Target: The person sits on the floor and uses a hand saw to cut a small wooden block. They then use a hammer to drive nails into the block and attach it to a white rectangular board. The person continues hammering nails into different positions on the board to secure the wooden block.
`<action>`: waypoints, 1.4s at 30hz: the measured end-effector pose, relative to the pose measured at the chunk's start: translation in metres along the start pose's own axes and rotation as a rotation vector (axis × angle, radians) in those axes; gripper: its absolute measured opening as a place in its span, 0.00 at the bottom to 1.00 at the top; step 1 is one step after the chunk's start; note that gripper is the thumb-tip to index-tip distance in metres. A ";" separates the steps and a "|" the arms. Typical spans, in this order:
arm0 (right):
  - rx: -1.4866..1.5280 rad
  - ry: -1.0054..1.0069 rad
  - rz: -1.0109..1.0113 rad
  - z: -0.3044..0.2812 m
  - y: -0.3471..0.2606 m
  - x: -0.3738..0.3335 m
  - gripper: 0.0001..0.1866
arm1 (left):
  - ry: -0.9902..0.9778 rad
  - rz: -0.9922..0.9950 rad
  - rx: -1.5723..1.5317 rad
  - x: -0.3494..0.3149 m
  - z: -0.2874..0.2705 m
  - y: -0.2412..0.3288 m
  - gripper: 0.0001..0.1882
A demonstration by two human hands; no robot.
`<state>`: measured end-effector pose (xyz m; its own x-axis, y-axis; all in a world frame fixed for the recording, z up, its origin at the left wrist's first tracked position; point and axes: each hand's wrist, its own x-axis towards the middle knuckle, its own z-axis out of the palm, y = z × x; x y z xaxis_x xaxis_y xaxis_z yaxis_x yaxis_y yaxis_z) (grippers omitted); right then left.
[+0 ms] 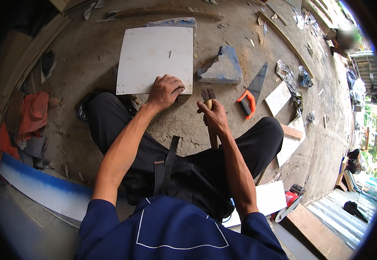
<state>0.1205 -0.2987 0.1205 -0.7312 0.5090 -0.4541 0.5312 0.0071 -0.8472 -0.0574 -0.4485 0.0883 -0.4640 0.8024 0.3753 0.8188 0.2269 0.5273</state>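
A square white board (151, 56) lies raised off the floor in front of me, with small dark nail marks near its corners. My left hand (166, 90) rests on its near edge by the right corner, fingers curled and pinched together; whatever they hold is hidden. A small nail (169, 54) lies loose on the board. Just right of the board, my right hand (215, 116) is wrapped round the wooden handle of a hammer (208, 93), gripping it close below the dark metal head. The head points away from me, and the handle runs back toward my lap.
A broken blue-grey block (222, 67) sits right of the board, and another block (175, 22) behind it. A handsaw (254, 91) with an orange handle lies beyond my right knee. White offcuts (278, 99), plastic scraps and a red power saw (290, 200) lie farther right.
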 end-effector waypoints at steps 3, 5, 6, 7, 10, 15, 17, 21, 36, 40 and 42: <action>0.009 -0.002 -0.006 0.001 -0.002 0.000 0.18 | 0.007 -0.007 0.004 -0.001 0.001 -0.001 0.05; 0.023 -0.001 -0.004 0.002 -0.002 0.000 0.18 | 0.023 0.000 -0.001 -0.001 0.002 -0.001 0.06; 0.034 0.000 0.000 0.003 -0.001 0.001 0.18 | 0.031 0.003 -0.004 -0.001 0.003 -0.001 0.06; 0.046 0.000 0.004 0.003 0.000 0.001 0.18 | 0.034 0.003 -0.003 -0.001 0.004 -0.001 0.06; 0.025 -0.018 -0.002 0.003 0.003 0.003 0.18 | 0.053 0.010 0.003 -0.001 0.004 -0.001 0.06; 0.017 -0.022 -0.008 0.003 0.002 0.001 0.18 | 0.078 0.036 0.009 -0.002 0.005 -0.002 0.05; 0.028 -0.018 -0.021 0.003 0.001 0.000 0.18 | 0.091 0.038 0.015 -0.003 0.006 -0.002 0.05; 0.038 -0.020 -0.039 0.004 0.000 -0.001 0.19 | 0.101 0.053 0.036 -0.005 0.008 -0.002 0.05; 0.075 -0.043 -0.060 0.006 -0.013 -0.007 0.17 | 0.122 0.083 0.058 -0.006 0.006 -0.002 0.05; 0.102 -0.083 -0.122 0.007 -0.024 -0.009 0.15 | 0.140 0.102 0.067 -0.005 0.008 0.001 0.05; -0.060 -0.072 -0.158 0.009 -0.030 -0.008 0.16 | 0.147 0.106 0.058 -0.007 0.009 0.000 0.06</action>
<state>0.1063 -0.3113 0.1475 -0.8354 0.4345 -0.3368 0.4300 0.1348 -0.8927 -0.0511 -0.4489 0.0796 -0.4149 0.7350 0.5363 0.8820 0.1802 0.4353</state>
